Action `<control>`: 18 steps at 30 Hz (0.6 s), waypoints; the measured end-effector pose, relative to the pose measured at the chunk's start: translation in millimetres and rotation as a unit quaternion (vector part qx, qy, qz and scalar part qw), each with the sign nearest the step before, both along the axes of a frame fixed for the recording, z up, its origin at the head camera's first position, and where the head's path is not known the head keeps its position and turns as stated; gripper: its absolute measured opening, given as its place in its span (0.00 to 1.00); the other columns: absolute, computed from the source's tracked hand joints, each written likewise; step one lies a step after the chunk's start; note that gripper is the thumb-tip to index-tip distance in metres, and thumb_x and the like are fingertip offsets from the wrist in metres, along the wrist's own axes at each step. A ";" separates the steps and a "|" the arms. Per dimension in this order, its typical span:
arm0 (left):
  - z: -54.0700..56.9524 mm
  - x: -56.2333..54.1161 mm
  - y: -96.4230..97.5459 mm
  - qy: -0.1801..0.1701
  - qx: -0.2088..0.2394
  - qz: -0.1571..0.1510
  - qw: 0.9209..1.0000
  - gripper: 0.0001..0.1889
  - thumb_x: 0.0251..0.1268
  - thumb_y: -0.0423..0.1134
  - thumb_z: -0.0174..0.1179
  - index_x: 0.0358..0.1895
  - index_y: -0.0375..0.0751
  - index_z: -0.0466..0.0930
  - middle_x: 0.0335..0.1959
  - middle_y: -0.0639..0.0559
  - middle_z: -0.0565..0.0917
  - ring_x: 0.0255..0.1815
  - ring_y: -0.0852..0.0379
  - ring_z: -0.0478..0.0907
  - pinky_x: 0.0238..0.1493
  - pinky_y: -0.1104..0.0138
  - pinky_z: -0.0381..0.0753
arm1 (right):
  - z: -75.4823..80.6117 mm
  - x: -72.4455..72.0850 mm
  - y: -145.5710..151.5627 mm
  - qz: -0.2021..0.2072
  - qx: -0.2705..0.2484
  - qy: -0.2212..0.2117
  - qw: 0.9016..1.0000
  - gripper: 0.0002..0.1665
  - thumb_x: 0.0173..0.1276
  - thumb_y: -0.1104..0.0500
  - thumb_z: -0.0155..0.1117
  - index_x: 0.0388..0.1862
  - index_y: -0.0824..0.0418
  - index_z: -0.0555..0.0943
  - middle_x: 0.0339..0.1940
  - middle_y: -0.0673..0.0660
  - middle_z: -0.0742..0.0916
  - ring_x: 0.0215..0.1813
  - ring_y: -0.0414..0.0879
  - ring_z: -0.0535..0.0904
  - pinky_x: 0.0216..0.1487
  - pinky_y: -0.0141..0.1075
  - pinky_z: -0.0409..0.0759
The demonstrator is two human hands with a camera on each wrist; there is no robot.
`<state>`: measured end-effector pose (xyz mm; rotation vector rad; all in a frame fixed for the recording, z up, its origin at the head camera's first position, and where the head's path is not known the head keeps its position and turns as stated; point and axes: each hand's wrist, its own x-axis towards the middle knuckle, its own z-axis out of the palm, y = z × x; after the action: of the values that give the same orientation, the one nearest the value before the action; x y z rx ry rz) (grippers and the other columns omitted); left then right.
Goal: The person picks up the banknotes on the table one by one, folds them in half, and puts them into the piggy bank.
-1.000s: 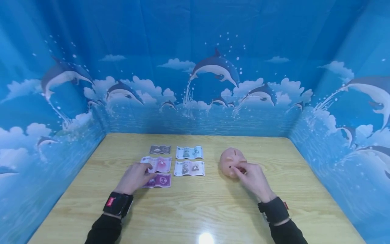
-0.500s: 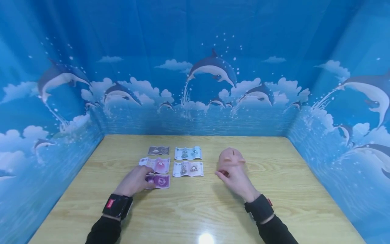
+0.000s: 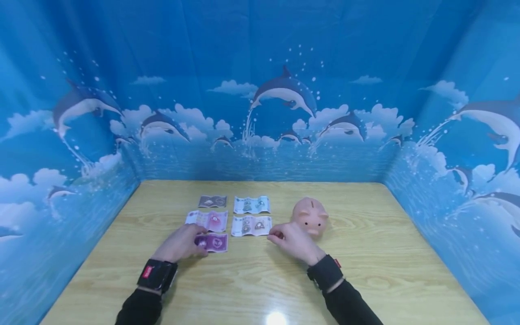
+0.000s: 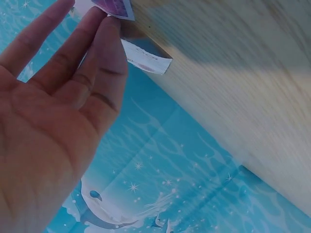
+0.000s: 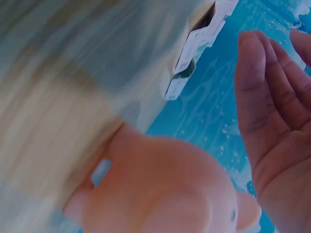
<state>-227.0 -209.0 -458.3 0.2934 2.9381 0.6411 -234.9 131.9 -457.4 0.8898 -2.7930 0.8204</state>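
My left hand (image 3: 180, 243) lies at the left end of the purple banknote (image 3: 217, 243), fingers at its upper edge and thumb near its lower edge. In the left wrist view those fingers look fairly straight, their tips against the purple banknote (image 4: 116, 7). My right hand (image 3: 295, 242) hovers between the pink piggy bank (image 3: 309, 212) and the right end of the pale banknote (image 3: 252, 225), holding nothing. Its fingers look relaxed in the right wrist view, apart from the piggy bank (image 5: 165, 189) below. The piggy bank stands upright, slot on top, its lower part partly hidden.
Above the purple note lies a pink banknote (image 3: 214, 220), with a brown one (image 3: 213, 201) behind it. A pale green banknote (image 3: 252, 205) lies behind the pale one. A dolphin-print curtain (image 3: 260, 113) encloses the wooden table (image 3: 365, 253) at the back and sides.
My right hand has left the front of the piggy bank and moved left toward the pale banknote, uncovering the pig's face. My left hand has shifted slightly down over the purple banknote's end.
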 end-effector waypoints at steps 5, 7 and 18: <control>-2.6 -1.0 -0.7 -0.004 -0.002 -0.006 1.000 0.33 0.35 0.43 0.80 0.53 0.42 0.82 0.52 0.44 0.84 0.55 0.45 0.80 0.59 0.46 0.77 | -3.6 -3.2 -8.9 0.008 0.005 -0.017 1.000 0.08 0.70 0.51 0.63 0.36 0.50 0.87 0.26 0.39 0.85 0.26 0.29 0.75 0.28 0.25 0.75; -2.9 -1.3 -0.7 -0.003 -0.003 -0.010 1.000 0.33 0.35 0.43 0.80 0.53 0.42 0.82 0.52 0.43 0.84 0.55 0.44 0.79 0.59 0.46 0.77 | -5.0 -4.9 -11.2 0.008 0.007 -0.027 1.000 0.08 0.70 0.51 0.63 0.36 0.50 0.87 0.27 0.40 0.86 0.27 0.29 0.76 0.29 0.25 0.75; 0.1 -0.8 1.3 0.004 0.004 -0.015 1.000 0.30 0.38 0.40 0.79 0.52 0.41 0.83 0.51 0.44 0.85 0.54 0.45 0.80 0.60 0.47 0.77 | -7.8 -9.8 -28.1 0.024 0.022 -0.053 0.998 0.09 0.71 0.52 0.63 0.39 0.51 0.88 0.32 0.44 0.88 0.32 0.31 0.79 0.36 0.26 0.80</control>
<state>-227.8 -207.6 -458.3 0.3394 2.9331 0.6509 -244.7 103.8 -465.1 0.9522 -2.9018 0.8397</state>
